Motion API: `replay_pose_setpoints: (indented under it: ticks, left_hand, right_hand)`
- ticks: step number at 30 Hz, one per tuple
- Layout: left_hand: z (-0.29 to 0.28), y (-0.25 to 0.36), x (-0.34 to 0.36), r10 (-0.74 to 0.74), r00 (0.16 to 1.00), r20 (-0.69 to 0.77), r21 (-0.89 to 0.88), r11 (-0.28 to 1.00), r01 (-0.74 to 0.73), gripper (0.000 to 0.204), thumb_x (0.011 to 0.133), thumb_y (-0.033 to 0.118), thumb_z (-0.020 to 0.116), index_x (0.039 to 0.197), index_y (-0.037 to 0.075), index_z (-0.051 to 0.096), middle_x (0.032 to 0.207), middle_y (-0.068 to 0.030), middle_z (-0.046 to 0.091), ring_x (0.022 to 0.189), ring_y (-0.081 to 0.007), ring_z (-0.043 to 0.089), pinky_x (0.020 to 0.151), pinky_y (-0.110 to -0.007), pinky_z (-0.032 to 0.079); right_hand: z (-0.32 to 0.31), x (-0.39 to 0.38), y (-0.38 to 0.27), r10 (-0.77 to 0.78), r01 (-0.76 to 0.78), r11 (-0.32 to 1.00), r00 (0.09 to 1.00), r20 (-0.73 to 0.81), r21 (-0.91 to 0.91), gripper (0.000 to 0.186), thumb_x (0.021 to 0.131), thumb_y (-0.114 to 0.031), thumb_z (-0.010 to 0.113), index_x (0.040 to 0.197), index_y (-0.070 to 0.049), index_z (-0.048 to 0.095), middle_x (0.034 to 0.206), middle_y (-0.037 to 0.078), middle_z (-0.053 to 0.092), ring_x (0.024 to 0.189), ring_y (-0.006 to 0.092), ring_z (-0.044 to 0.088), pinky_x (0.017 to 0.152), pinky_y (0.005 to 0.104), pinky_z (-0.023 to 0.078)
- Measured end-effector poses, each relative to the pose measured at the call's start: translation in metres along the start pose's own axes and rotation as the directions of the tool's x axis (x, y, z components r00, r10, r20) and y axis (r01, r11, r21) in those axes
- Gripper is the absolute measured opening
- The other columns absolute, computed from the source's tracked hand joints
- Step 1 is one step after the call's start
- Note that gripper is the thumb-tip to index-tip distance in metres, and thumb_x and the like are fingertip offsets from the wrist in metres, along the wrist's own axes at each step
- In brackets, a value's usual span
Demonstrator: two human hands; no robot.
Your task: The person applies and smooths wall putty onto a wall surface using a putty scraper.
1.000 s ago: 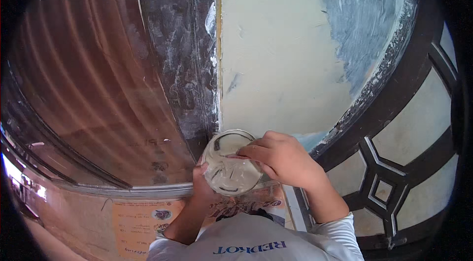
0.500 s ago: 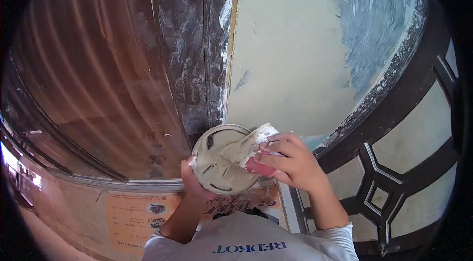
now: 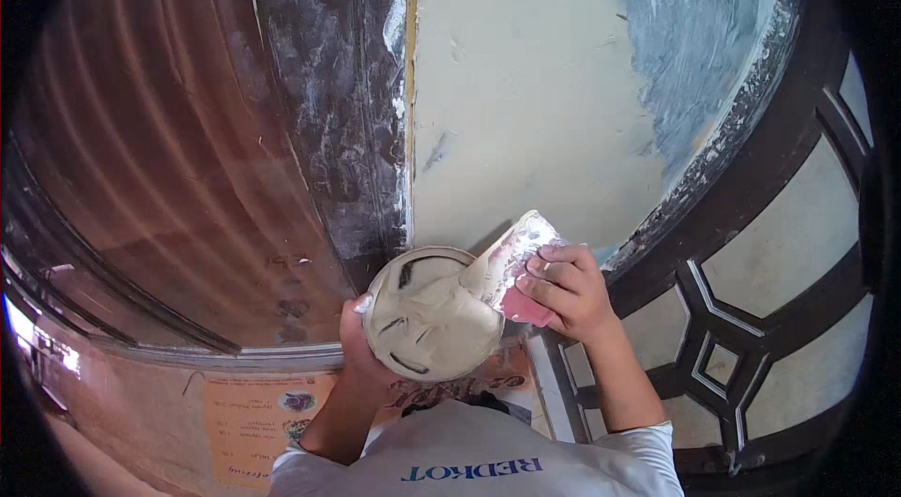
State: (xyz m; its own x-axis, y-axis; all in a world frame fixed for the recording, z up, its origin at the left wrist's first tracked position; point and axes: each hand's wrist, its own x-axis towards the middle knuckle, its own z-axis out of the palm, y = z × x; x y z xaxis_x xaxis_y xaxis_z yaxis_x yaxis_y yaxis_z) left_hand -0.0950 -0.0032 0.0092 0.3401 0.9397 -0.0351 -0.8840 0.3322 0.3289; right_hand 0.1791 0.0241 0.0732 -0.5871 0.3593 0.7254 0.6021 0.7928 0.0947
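Observation:
My left hand (image 3: 358, 347) grips the left side of a round tub (image 3: 374, 295) of cream-coloured putty (image 3: 427, 319). Black streaks show where the putty is scraped thin. My right hand (image 3: 571, 295) is closed around a pinkish-red putty spreader (image 3: 526, 307), its blade tilted over the tub's right rim. Thick whitish putty coats the spreader, and a smear reaches from its lower edge toward the putty in the tub. The tub hides most of my left fingers.
Ahead stands a wall panel (image 3: 526, 93) coated in cream putty, with a bluish-grey patch (image 3: 694, 56) at its right. A dark stained post (image 3: 324, 103) and brown glossy panel (image 3: 178, 168) lie left. A dark-framed door (image 3: 694, 309) curves along the right, and an orange poster (image 3: 239, 422) is low left.
My right hand and the spreader have moved up and right, toward the tub's outer edge. The tub stays in my left hand, and the view has shifted slightly.

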Motion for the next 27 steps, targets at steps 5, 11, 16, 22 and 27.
replay_pose_setpoints:
  ticks: [5,11,16,22,27]
  left_hand:
    - [-0.002,-0.004,0.002,-0.02,1.0,-0.02,-0.009,1.0,0.02,0.061,0.09,0.039,0.035,0.133,-0.002,0.048,0.126,-0.0202,0.058,0.113,-0.0341,0.058,0.099,-0.048,0.046]
    - [0.0,0.0,-0.003,0.115,0.993,-0.029,0.103,0.988,-0.111,0.061,0.088,0.042,0.039,0.129,-0.002,0.051,0.12,-0.0192,0.06,0.106,-0.033,0.06,0.094,-0.045,0.049]
    - [0.01,-0.011,0.001,0.13,0.987,-0.094,0.286,0.953,-0.098,0.068,0.082,0.044,0.043,0.131,-0.003,0.049,0.12,-0.0199,0.06,0.107,-0.0349,0.059,0.094,-0.047,0.048]
    - [0.009,-0.04,0.011,0.121,0.977,-0.175,0.26,0.963,-0.073,0.07,0.08,0.044,0.043,0.131,-0.002,0.05,0.123,-0.0188,0.059,0.11,-0.0351,0.057,0.097,-0.046,0.045]
    - [0.01,-0.046,0.017,0.206,0.975,-0.08,0.289,0.941,-0.175,0.067,0.083,0.042,0.042,0.131,-0.003,0.049,0.126,-0.0205,0.057,0.112,-0.0341,0.057,0.099,-0.045,0.043]
  right_hand:
    - [-0.002,-0.005,0.002,-0.016,0.015,0.999,1.0,-0.02,-0.041,0.023,0.069,-0.02,0.07,0.091,-0.014,0.072,0.094,0.001,0.064,0.096,0.0246,0.058,0.083,0.0368,0.051]
    - [-0.011,-0.021,0.03,0.172,-0.17,0.985,0.981,-0.094,0.024,0.022,0.065,-0.013,0.074,0.087,-0.011,0.07,0.091,0.004,0.065,0.086,0.0252,0.06,0.08,0.0376,0.051]
    - [-0.016,-0.018,0.035,0.684,-0.592,0.593,0.728,0.045,0.546,0.017,0.078,-0.002,0.062,0.095,-0.003,0.067,0.088,0.006,0.066,0.087,0.0174,0.062,0.077,0.0271,0.048]
    - [-0.025,0.004,0.064,0.586,-0.689,0.296,0.678,0.444,0.661,0.032,0.08,-0.003,0.058,0.111,0.003,0.059,0.095,0.004,0.063,0.091,0.0109,0.058,0.082,0.0272,0.048]
    - [-0.054,0.003,0.089,0.649,-0.728,0.247,0.614,0.449,0.639,0.034,0.079,-0.001,0.052,0.111,0.005,0.059,0.096,0.005,0.064,0.091,0.0116,0.059,0.081,0.0274,0.048]
